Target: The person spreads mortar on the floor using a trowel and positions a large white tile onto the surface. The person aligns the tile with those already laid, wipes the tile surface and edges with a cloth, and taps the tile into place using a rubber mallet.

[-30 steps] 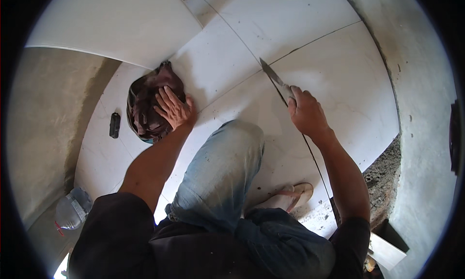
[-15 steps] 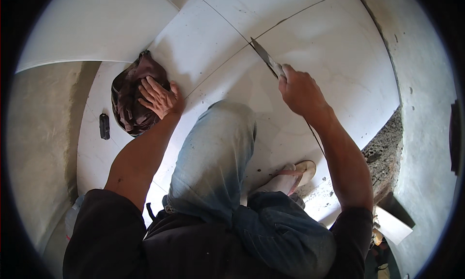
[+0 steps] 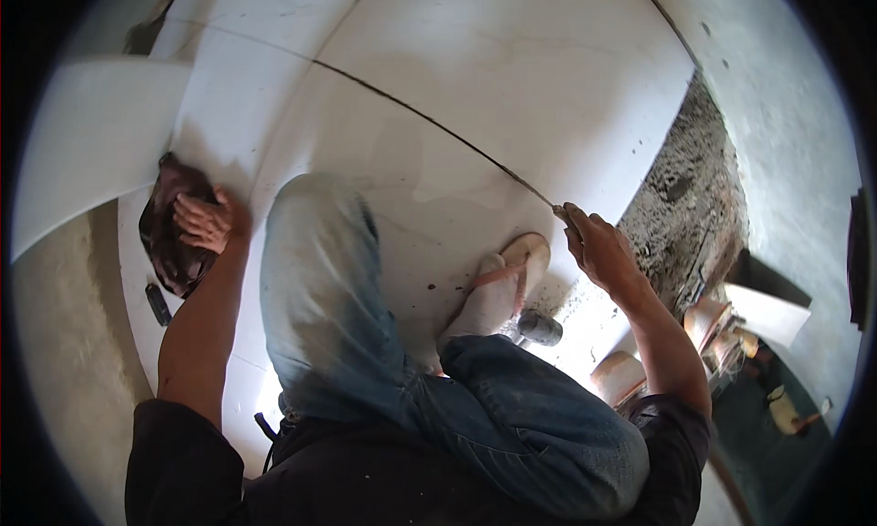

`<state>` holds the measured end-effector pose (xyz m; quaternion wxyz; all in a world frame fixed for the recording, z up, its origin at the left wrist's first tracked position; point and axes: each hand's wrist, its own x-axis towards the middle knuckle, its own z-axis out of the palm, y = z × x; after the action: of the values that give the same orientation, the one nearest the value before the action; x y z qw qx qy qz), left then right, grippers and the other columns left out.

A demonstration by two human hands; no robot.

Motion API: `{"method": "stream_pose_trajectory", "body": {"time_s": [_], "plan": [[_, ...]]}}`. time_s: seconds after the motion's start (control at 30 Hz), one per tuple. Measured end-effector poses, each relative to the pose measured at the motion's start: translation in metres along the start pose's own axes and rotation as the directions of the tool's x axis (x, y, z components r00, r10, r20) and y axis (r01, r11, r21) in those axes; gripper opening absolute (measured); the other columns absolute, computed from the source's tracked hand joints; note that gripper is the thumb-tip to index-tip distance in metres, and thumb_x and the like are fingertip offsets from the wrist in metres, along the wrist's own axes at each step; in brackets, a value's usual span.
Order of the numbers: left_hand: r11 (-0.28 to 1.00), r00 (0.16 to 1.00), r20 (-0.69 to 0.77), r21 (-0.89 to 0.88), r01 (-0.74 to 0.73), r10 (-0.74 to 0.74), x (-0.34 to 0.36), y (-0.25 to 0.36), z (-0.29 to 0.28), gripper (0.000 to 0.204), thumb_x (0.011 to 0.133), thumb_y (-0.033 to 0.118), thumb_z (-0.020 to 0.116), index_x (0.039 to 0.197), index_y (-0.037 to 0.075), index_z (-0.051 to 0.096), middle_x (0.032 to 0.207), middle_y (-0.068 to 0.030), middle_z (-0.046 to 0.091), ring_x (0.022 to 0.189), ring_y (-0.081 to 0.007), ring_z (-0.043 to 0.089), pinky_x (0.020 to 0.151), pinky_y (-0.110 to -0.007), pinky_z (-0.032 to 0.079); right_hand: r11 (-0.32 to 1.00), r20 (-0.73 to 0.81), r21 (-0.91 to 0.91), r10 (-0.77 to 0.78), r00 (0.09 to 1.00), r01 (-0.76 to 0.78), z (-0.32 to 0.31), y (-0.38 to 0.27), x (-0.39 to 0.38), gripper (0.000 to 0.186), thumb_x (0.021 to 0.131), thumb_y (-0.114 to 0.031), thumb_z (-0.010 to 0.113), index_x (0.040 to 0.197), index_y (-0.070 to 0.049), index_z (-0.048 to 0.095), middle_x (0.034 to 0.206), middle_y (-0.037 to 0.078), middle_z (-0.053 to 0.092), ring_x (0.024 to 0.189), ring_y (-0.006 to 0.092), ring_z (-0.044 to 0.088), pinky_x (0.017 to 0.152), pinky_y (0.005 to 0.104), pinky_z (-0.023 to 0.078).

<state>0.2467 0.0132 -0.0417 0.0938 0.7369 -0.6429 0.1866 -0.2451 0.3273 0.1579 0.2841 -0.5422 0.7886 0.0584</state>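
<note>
My left hand (image 3: 203, 217) rests with fingers apart on a crumpled maroon-brown cloth or bag (image 3: 163, 252) at the left, beside a small black object (image 3: 156, 304). My right hand (image 3: 591, 247) grips a putty knife (image 3: 539, 192), its narrow blade seen nearly edge-on along a dark seam between white floor tiles (image 3: 475, 87). A rubber mallet (image 3: 539, 328) lies beside my sandalled foot (image 3: 496, 296), partly behind my bent leg.
A pale panel (image 3: 100, 115) stands at upper left by a wall (image 3: 68, 307). At right are exposed rough mortar (image 3: 671, 183), a plastered wall (image 3: 776, 160), a white board (image 3: 767, 316), reddish containers (image 3: 617, 375) and a dark tub holding a tool (image 3: 786, 416).
My view has shifted, bringing the mortar, mallet and containers into fuller view. My right hand has drawn the knife back toward me along the seam. My left hand stays on the cloth.
</note>
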Motion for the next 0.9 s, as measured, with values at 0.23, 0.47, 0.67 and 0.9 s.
{"method": "stream_pose_trajectory", "body": {"time_s": [0.23,0.47,0.67,0.9], "plan": [[0.999,0.997,0.057,0.022,0.048,-0.049,0.007,-0.007,0.010,0.082,0.088,0.060,0.041,0.149,0.009,0.020,0.154,-0.0136,0.021,0.143,-0.0331,0.019,0.112,-0.060,0.012,0.999,-0.006,0.001,0.034,0.999,-0.034,0.017,0.098,-0.076,0.040,0.090,-0.021,0.060,0.129,-0.019,0.052,0.092,0.012,0.065,0.081,0.0315,0.064,0.066,0.0426,0.054],[1.000,1.000,-0.016,-0.007,0.001,-0.001,0.009,-0.015,0.018,0.084,0.088,0.064,0.037,0.150,0.010,0.019,0.154,-0.0106,0.023,0.143,-0.0326,0.018,0.111,-0.060,0.014,0.986,0.025,-0.003,0.168,0.985,-0.168,0.022,0.153,-0.133,0.038,0.091,-0.026,0.060,0.128,-0.019,0.055,0.096,0.012,0.065,0.085,0.0310,0.065,0.074,0.0410,0.053],[0.999,1.000,-0.001,0.047,0.016,-0.016,0.009,-0.024,0.032,0.082,0.088,0.060,0.040,0.149,0.008,0.021,0.151,-0.0130,0.027,0.141,-0.0337,0.022,0.109,-0.061,0.017,0.914,-0.062,-0.056,0.398,0.915,-0.402,0.001,0.189,-0.205,0.029,0.093,-0.025,0.057,0.119,-0.013,0.058,0.098,0.015,0.065,0.088,0.0367,0.064,0.077,0.0450,0.051],[0.969,0.979,-0.180,0.242,-0.046,0.092,0.003,-0.018,0.036,0.080,0.084,0.055,0.048,0.145,0.007,0.030,0.143,-0.0133,0.040,0.133,-0.0355,0.036,0.105,-0.062,0.026,0.679,-0.637,0.053,0.588,0.499,-0.732,0.023,0.250,-0.184,0.043,0.098,-0.031,0.045,0.129,-0.002,0.049,0.114,0.029,0.059,0.104,0.0428,0.058,0.091,0.0477,0.046]]}}
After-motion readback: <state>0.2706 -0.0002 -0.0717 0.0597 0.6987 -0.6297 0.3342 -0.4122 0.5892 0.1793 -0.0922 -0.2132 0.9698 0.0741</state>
